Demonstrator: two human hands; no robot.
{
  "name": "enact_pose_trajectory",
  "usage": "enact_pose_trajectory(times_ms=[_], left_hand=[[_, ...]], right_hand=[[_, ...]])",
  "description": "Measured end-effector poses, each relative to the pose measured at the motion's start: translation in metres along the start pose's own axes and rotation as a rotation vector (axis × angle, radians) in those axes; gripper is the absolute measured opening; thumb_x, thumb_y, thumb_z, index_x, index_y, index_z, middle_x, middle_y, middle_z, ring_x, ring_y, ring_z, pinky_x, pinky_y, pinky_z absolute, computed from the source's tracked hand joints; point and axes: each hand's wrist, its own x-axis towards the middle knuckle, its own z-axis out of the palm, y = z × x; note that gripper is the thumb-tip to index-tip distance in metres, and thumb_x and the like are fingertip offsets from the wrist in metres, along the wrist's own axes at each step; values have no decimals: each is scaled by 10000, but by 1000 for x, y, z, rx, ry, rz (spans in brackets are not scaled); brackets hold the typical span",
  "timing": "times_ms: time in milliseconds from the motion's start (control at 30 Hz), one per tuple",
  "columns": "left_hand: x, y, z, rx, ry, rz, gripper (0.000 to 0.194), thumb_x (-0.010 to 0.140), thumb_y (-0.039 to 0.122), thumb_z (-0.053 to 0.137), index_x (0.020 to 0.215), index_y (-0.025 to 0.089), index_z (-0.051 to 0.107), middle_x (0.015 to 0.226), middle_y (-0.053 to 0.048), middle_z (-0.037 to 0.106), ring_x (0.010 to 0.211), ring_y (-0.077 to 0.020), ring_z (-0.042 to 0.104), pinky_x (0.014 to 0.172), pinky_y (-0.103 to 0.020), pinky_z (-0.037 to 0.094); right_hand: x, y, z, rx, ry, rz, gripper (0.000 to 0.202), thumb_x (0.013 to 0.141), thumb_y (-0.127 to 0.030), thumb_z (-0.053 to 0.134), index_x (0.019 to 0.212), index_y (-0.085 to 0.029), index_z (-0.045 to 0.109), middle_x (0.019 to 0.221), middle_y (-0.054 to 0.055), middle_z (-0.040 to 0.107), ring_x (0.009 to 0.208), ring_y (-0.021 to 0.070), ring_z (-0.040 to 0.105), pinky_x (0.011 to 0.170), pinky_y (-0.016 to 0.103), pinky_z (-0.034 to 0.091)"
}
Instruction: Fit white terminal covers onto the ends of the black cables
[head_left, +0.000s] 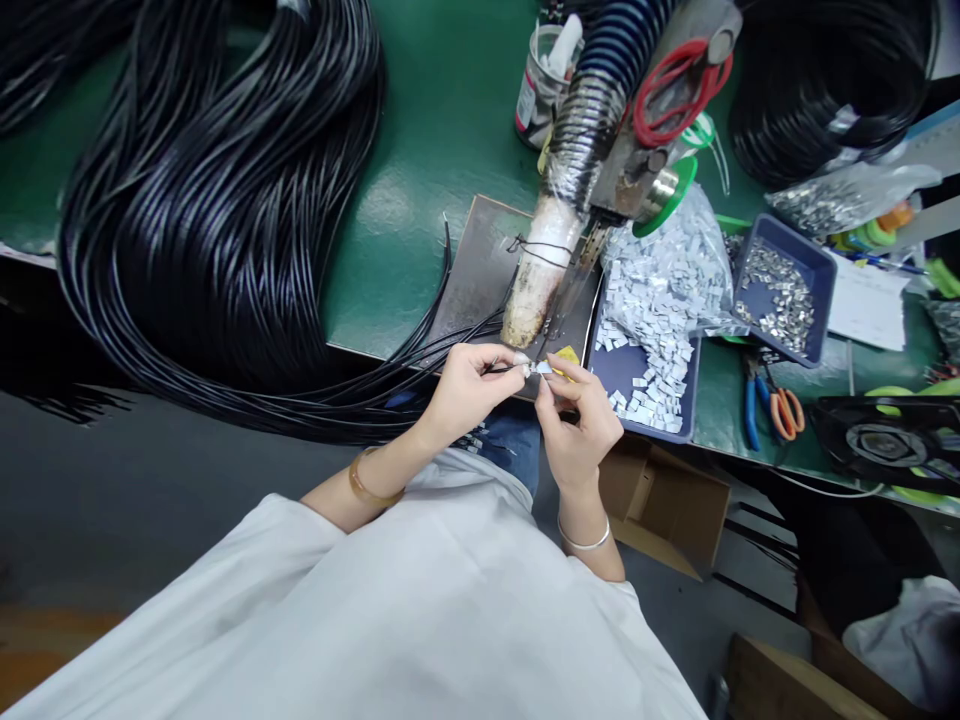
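Note:
My left hand [474, 390] pinches the end of a black cable at the table's front edge. Close beside it, my right hand [576, 415] has its fingers closed round a small whitish piece [543, 368] that meets the cable end. Just above my hands hangs the dirty white tip of a hose [534, 290], next to a metal fixture. A yellow piece [566, 358] shows behind my right fingers. To the right of my right hand sits a blue tray [616, 372] of small white parts.
A large bundle of black cables [225, 210] covers the left of the green table [431, 110]. At right are a tray of metal parts [776, 290], pliers [786, 412] and a black fan [885, 445]. An open cardboard box [667, 505] stands below the edge. Part of another person shows at lower right.

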Motion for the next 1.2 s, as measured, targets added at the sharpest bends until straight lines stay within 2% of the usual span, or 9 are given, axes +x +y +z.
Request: enact_pose_trajectory(times_ms=[333, 500, 667, 967, 1200], left_hand=[[-3, -2, 1, 85, 24, 5, 105, 690, 187, 684, 739, 118, 746, 602, 6, 619, 563, -78, 505, 554, -182, 442], [-1, 0, 3, 28, 16, 8, 68, 669, 181, 695, 677, 122, 726, 624, -2, 647, 595, -88, 541, 592, -184, 478], [-1, 0, 3, 37, 39, 31, 73, 687, 175, 673, 662, 117, 709, 592, 21, 593, 568, -69, 490, 548, -159, 460], [-5, 4, 5, 85, 70, 105, 100, 703, 171, 663, 725, 121, 747, 714, -21, 713, 653, -102, 616, 607, -165, 519], [-6, -1, 3, 176, 14, 74, 137, 711, 176, 660, 762, 106, 766, 712, -33, 731, 637, -117, 638, 597, -179, 534]], right_hand=[[2, 0, 1, 1, 5, 18, 119, 835, -124, 658, 885, -229, 632, 1057, 55, 751, 870, 156, 725, 535, 236, 551], [2, 1, 2, -14, 9, -2, 100, 839, -125, 651, 870, -217, 624, 1070, 59, 749, 870, 152, 725, 566, 241, 564], [3, 0, 2, -26, 14, -10, 98, 839, -119, 651, 861, -210, 621, 1047, 57, 753, 869, 142, 723, 567, 227, 562], [4, -4, 1, -14, 22, -19, 150, 811, -89, 681, 887, -214, 643, 1082, 71, 743, 937, 151, 721, 631, 229, 595], [1, -2, -1, -23, 17, 21, 127, 817, -102, 680, 840, -212, 621, 987, 34, 751, 843, 124, 718, 593, 209, 570]])
